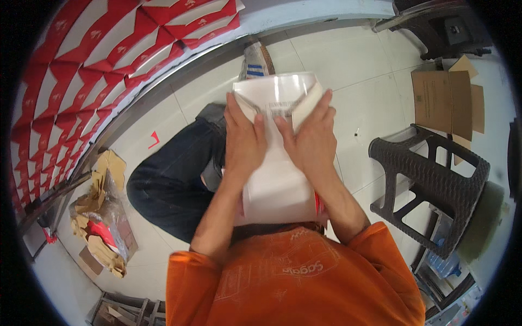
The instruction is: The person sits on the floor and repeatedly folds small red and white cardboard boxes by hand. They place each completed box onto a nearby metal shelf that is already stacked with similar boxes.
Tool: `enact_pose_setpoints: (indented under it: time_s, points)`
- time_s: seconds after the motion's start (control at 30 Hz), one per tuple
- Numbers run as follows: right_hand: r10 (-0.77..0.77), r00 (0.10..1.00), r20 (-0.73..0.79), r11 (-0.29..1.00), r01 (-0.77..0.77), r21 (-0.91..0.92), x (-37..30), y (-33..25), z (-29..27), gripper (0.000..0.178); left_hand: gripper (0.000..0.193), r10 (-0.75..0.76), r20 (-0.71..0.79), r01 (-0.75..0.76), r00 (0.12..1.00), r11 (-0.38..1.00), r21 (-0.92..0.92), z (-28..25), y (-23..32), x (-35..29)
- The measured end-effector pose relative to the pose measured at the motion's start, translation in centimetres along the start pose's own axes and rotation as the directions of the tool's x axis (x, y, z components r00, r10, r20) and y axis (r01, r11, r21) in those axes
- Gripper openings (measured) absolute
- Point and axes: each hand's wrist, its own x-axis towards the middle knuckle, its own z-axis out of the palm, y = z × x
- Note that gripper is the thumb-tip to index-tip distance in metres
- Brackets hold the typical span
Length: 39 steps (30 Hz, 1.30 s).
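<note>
A glossy white cardboard piece (277, 174), seemingly a carton, lies across my lap, its long side running away from my body. Both flaps at its far end slant inward over a barcode patch. My left hand (244, 136) grips the left side, fingers along the edge and thumb on top near the left flap. On the other side my right hand (311, 136) holds the right flap, fingers along its outside and thumb pressing near the barcode. Red shows at the carton's lower right edge. Its underside is hidden.
Red-and-white cartons (81, 87) are stacked in rows at the left. Torn brown paper and plastic (100, 217) lie on the floor near them. At the right stand a dark plastic stool (429, 174) and an open brown box (443, 100). A red scrap (154, 141) lies on the tiles.
</note>
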Motion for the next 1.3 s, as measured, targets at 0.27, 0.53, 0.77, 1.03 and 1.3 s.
enact_pose_setpoints:
  time_s: [0.27, 0.53, 0.77, 1.03, 1.3]
  points:
    - [-0.291, 0.907, 0.303, 0.526, -0.113, 0.843, -1.9, 16.9, -1.3, 0.057, 0.066, -0.179, 0.492, 0.522, 0.852, 0.240, -0.818, -5.2, -11.2, -7.8]
    - [-0.091, 0.891, 0.445, 0.455, -0.360, 0.814, -13.6, 12.2, 0.0, 0.069, 0.068, -0.086, 0.369, 0.363, 0.925, -0.081, -0.928, -5.2, -13.2, -17.5]
    - [-0.066, 0.960, 0.272, 0.995, 0.041, 0.095, -12.0, 1.2, 9.7, 0.091, 0.081, -0.581, -0.212, 0.503, 0.786, 0.800, -0.327, -6.5, -6.6, -15.0]
    - [-0.351, 0.789, 0.504, 0.906, 0.150, 0.396, -9.8, 7.1, 6.4, 0.096, 0.060, -0.618, -0.151, 0.593, 0.772, 0.785, -0.179, -11.0, -8.7, -18.4]
    - [-0.514, 0.593, 0.620, 0.774, 0.008, 0.633, -8.4, 6.0, 2.6, 0.096, 0.087, -0.177, -0.055, 0.174, 0.983, 0.983, -0.054, -2.4, 0.4, -12.2]
